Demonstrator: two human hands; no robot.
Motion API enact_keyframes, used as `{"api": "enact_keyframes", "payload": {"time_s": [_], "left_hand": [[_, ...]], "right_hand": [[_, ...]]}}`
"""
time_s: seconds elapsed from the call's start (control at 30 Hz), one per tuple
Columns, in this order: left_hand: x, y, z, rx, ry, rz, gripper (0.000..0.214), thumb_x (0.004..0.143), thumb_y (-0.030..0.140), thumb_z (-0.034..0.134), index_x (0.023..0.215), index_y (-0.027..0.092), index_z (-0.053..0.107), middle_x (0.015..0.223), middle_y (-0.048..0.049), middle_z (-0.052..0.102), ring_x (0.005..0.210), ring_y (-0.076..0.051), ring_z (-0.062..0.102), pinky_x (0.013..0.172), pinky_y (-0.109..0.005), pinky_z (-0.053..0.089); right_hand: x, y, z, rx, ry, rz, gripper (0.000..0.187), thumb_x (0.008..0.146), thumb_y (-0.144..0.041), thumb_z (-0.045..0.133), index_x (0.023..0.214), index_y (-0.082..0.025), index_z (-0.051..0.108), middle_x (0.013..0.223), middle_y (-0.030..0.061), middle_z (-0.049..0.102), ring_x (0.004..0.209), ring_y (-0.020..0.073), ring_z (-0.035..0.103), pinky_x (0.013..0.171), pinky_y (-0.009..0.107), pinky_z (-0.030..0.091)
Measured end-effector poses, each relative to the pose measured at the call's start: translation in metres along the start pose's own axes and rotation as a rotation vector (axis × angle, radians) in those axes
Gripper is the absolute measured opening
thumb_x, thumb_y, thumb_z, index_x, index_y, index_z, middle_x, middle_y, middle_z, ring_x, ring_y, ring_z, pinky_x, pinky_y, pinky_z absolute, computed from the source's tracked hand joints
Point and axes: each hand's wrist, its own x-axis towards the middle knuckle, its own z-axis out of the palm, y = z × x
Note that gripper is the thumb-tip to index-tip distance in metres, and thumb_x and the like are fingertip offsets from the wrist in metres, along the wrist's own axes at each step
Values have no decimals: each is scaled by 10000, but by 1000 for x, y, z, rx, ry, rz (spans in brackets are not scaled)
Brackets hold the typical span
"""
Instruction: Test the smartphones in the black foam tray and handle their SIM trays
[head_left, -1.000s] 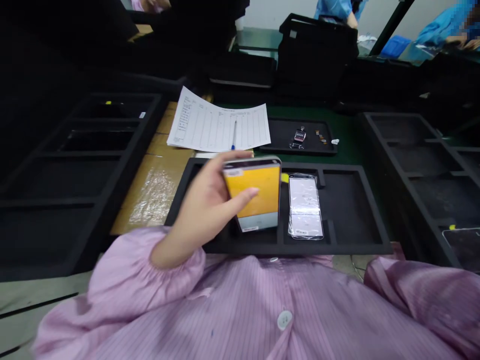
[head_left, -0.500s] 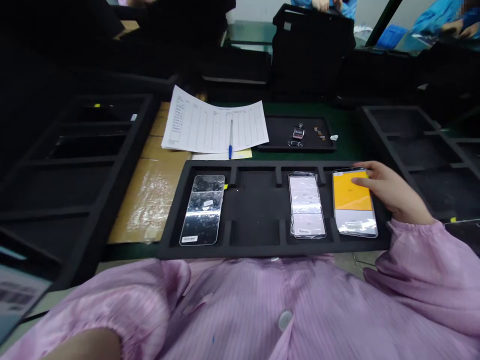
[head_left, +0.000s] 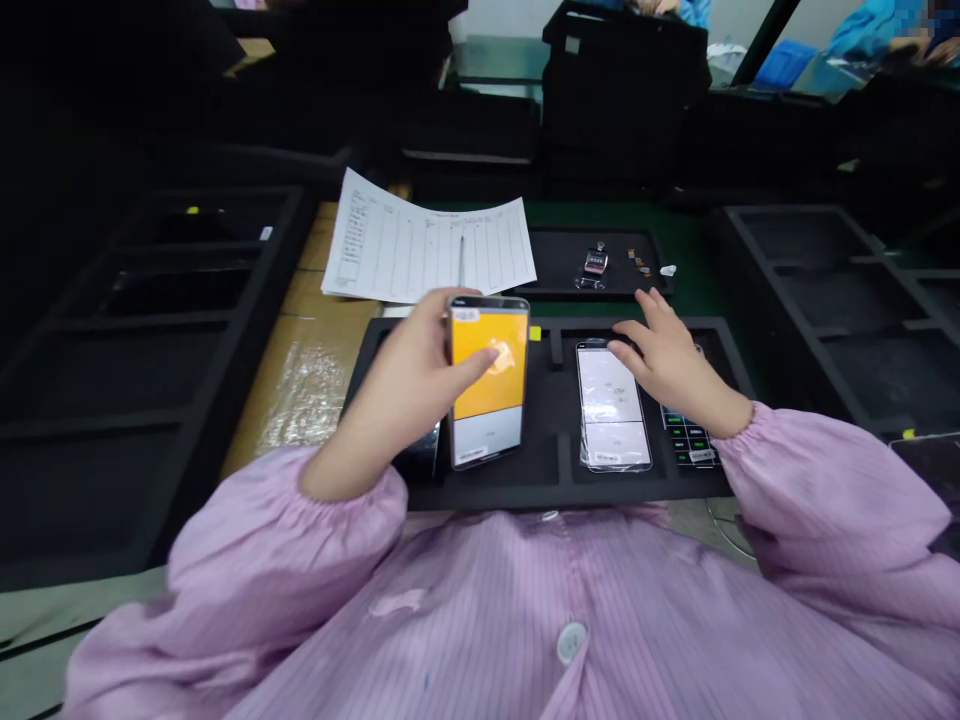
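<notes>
My left hand grips a smartphone with an orange-and-white screen, its thumb lying on the glass. This phone is tilted up over the second slot of a black foam tray, and a yellow tab sticks out at its right. My right hand has its fingers spread, with fingertips by the upper edge of a white-screen phone wrapped in clear film. Partly under that wrist lies another phone, showing a dark screen with green labels. A dark-screened phone in the leftmost slot is mostly hidden by my left arm.
Printed sheets with a pen lie behind the tray. A small black tray holds little parts. Larger black trays stand at left and right. Cardboard lies left. People in blue sleeves sit across.
My left hand has come into view over the tray, bringing the orange-screen phone. My right hand has moved left off the rightmost phone, whose screen went from orange and white to dark with green labels.
</notes>
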Motion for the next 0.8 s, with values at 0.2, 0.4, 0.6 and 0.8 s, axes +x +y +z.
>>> {"api": "enact_keyframes", "payload": {"time_s": [0.2,0.4,0.6,0.8], "left_hand": [[30,-33,43,-107,-197,-256,368,836,269,669,1180,175,577,1215,-143,706,1117,-299,693,948,-496,593],[8,-25,31,25,92,-83,647,905,466,640,1472,245,418,1664,-150,236,1543,-326,248,1206,-529,368],[8,-25,24,32,238,44,530,961,413,567,1458,324,403,1630,-80,318,1546,-270,251,1206,-494,389],[8,-29,24,3,279,47,510,959,380,552,1442,291,416,1599,-81,373,1523,-282,304,1197,-470,407]], "right_hand": [[2,8,-3,-7,53,72,506,1037,-571,348,989,-175,660,1514,198,427,1499,388,272,1194,623,284],[-2,4,-2,-28,10,57,469,1033,-539,393,960,-168,671,1539,186,403,1506,392,253,1204,651,229],[1,3,3,90,-84,99,537,1018,-620,361,924,-182,657,1466,189,467,1480,388,307,1190,655,236],[-17,-21,-45,530,-52,112,523,825,-696,682,1002,-237,506,1242,129,604,1157,317,613,969,482,540]]}}
